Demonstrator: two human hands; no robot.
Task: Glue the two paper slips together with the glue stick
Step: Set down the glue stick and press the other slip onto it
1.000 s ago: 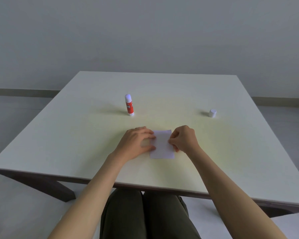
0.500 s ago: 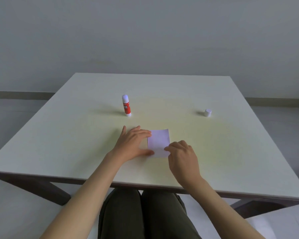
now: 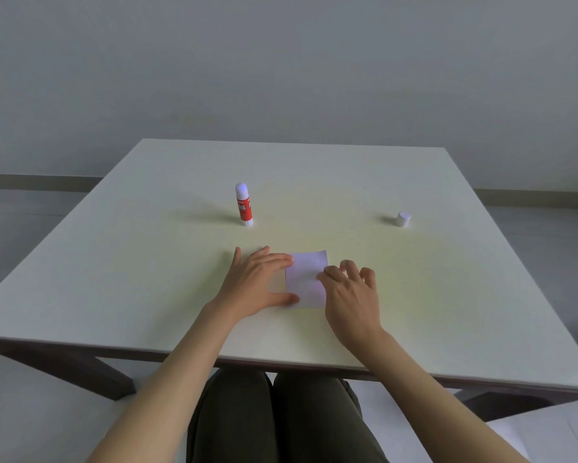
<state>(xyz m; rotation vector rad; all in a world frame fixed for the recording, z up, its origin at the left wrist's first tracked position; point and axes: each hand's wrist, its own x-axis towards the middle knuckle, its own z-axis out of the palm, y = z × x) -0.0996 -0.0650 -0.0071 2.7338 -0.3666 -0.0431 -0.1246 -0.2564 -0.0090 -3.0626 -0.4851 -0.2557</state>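
A pale paper slip [image 3: 307, 278] lies flat on the table near its front middle; I cannot tell whether a second slip lies under it. My left hand [image 3: 259, 285] rests flat on the table, its fingertips and thumb pressing the slip's left edge. My right hand [image 3: 352, 294] is at the slip's right edge, fingers curled, fingertips touching the paper. The red glue stick [image 3: 244, 205] stands upright and uncapped further back on the left. Its white cap [image 3: 403, 219] lies apart at the back right.
The white table [image 3: 114, 279] has its front edge close to my lap. A wall stands behind the far edge. A white surface [image 3: 554, 432] shows at the lower right corner.
My right hand slid from the slip's upper right edge down toward me, then back up along the right side. My left hand's fingers flattened and spread. The slip stayed in place.
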